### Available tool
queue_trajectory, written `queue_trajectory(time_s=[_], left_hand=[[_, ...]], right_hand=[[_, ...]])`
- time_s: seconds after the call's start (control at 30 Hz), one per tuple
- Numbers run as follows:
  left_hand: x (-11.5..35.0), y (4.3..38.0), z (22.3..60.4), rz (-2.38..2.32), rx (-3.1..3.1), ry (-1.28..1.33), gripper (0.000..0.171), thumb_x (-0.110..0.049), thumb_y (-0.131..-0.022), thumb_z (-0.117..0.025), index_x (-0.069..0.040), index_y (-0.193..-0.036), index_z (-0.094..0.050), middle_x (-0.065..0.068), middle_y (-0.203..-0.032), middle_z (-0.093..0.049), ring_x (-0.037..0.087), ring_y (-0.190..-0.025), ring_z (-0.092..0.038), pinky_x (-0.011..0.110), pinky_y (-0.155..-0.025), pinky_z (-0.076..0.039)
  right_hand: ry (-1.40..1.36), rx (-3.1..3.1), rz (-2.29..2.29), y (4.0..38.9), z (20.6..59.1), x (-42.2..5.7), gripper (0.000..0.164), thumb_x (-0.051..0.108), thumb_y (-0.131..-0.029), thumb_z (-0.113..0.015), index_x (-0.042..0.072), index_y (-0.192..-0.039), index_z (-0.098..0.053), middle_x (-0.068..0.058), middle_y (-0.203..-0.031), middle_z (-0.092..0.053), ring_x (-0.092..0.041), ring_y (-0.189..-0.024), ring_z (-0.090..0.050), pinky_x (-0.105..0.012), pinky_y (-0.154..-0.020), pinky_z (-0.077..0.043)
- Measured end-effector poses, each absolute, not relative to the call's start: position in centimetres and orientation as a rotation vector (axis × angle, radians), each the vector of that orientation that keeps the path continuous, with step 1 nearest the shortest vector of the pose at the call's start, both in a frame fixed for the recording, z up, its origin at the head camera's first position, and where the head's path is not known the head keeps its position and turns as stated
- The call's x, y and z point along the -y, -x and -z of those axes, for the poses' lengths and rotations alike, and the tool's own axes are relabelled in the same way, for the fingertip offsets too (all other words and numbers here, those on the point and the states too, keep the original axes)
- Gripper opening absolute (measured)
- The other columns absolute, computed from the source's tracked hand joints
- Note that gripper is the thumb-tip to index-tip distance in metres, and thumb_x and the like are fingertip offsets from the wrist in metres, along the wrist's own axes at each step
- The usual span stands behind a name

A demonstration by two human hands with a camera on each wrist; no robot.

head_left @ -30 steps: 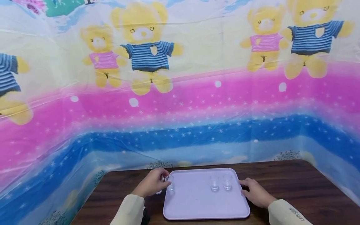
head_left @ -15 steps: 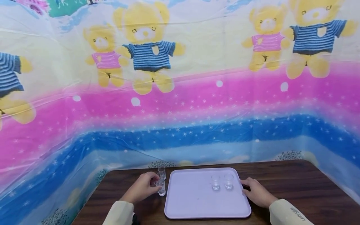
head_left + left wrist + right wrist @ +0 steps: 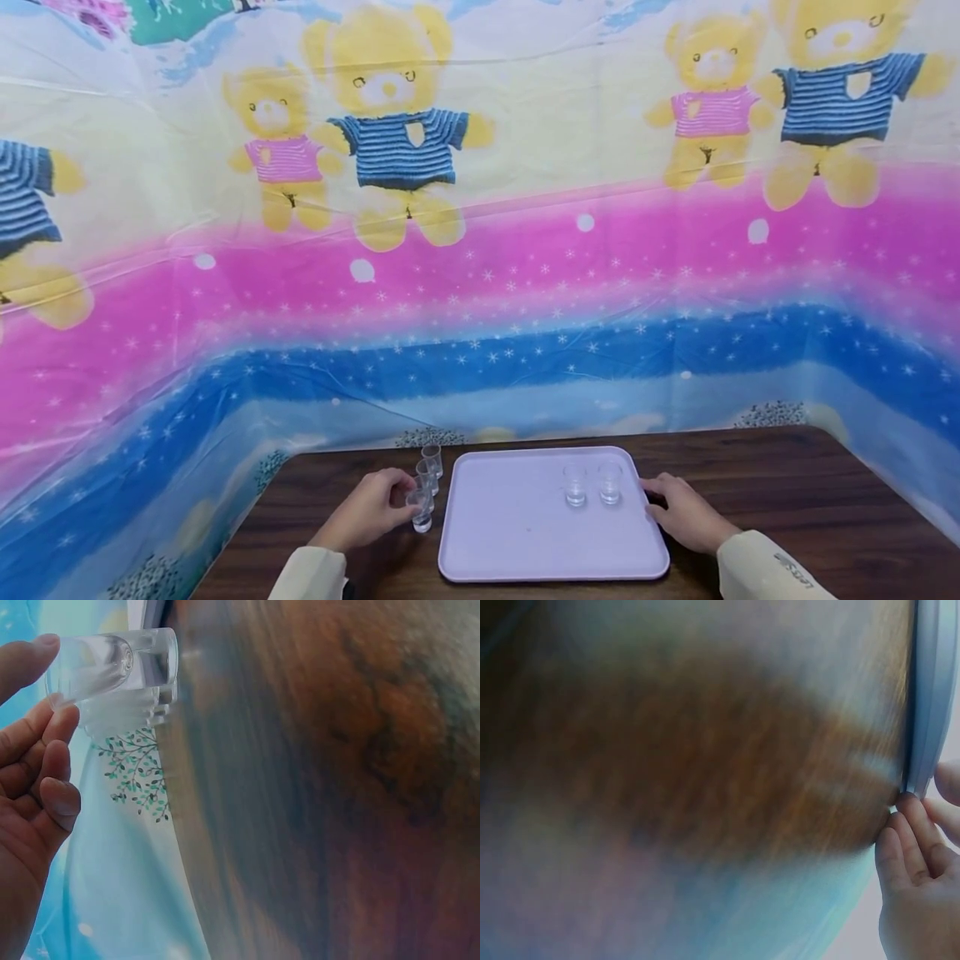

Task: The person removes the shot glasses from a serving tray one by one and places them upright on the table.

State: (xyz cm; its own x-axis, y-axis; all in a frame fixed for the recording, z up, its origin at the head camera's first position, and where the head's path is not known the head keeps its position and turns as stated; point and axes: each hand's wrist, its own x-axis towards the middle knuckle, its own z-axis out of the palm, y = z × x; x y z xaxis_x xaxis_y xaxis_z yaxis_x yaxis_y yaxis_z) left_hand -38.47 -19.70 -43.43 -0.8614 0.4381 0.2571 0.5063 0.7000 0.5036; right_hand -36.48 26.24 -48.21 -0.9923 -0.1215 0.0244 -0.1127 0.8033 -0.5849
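My left hand (image 3: 367, 507) pinches a small clear shot glass (image 3: 422, 518) near its rim, to the left of the tray. In the left wrist view, the thumb and fingertips lie on either side of the glass (image 3: 112, 666), whose base is at the table surface. Two more shot glasses, a middle one (image 3: 426, 475) and a far one (image 3: 432, 458), stand in a row behind it. My right hand (image 3: 686, 512) holds the right edge of the pale lilac tray (image 3: 525, 550). Its thumb is at the rim and its fingers are against the side (image 3: 922, 712).
Two clear shot glasses stand side by side on the tray, one at left (image 3: 575, 492) and one at right (image 3: 609, 490). The dark wooden table (image 3: 810, 492) extends around the tray. Behind it hangs a printed bear curtain (image 3: 480, 317).
My left hand has carried a shot glass from the tray's left side to the table, then shifted toward the near end of the row. My right hand has stayed at the tray.
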Motion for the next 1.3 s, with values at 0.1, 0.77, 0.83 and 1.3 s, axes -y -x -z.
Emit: queue_trajectory(time_s=[0.1, 0.77, 0.83, 1.3], left_hand=[[19.8, 38.4, 43.6, 0.885, 2.801, 0.761, 0.023, -0.014, -0.079, -0.076, -0.001, -0.094, -0.064, 0.001, -0.078, -0.057, 0.009, -0.064, -0.050, 0.026, -0.055, -0.043], [19.6, 38.4, 43.2, 0.768, 2.744, 0.690, 0.028, -0.019, -0.076, -0.080, -0.005, -0.095, -0.066, -0.002, -0.083, -0.056, 0.012, -0.074, -0.050, 0.027, -0.061, -0.045], [19.3, 38.4, 43.1, 0.762, 2.716, 0.706, 0.027, -0.019, -0.076, -0.079, -0.005, -0.096, -0.066, -0.002, -0.084, -0.056, 0.013, -0.075, -0.050, 0.027, -0.062, -0.045], [14.7, 38.9, 42.8, 0.926, 2.670, 0.920, 0.021, -0.017, -0.082, -0.075, -0.011, -0.100, -0.065, -0.003, -0.088, -0.056, 0.021, -0.076, -0.052, 0.027, -0.061, -0.045]], right_hand=[[0.207, -2.975, 0.971, 36.4, 48.2, -26.2, 0.040, 0.003, -0.088, -0.063, -0.005, -0.127, -0.055, -0.006, -0.101, -0.056, -0.028, -0.101, -0.054, -0.046, -0.081, -0.045], [0.238, -3.007, 0.942, 36.2, 48.1, -26.2, 0.039, 0.002, -0.087, -0.064, -0.005, -0.126, -0.057, -0.005, -0.095, -0.054, -0.024, -0.095, -0.053, -0.044, -0.079, -0.045], [0.233, -3.002, 0.945, 36.3, 48.1, -26.2, 0.040, 0.002, -0.088, -0.064, -0.005, -0.126, -0.057, -0.005, -0.096, -0.054, -0.024, -0.096, -0.053, -0.044, -0.079, -0.045], [0.228, -3.001, 0.961, 36.4, 48.3, -26.3, 0.039, 0.004, -0.088, -0.064, -0.005, -0.126, -0.057, -0.004, -0.097, -0.055, -0.026, -0.099, -0.053, -0.047, -0.082, -0.044]])
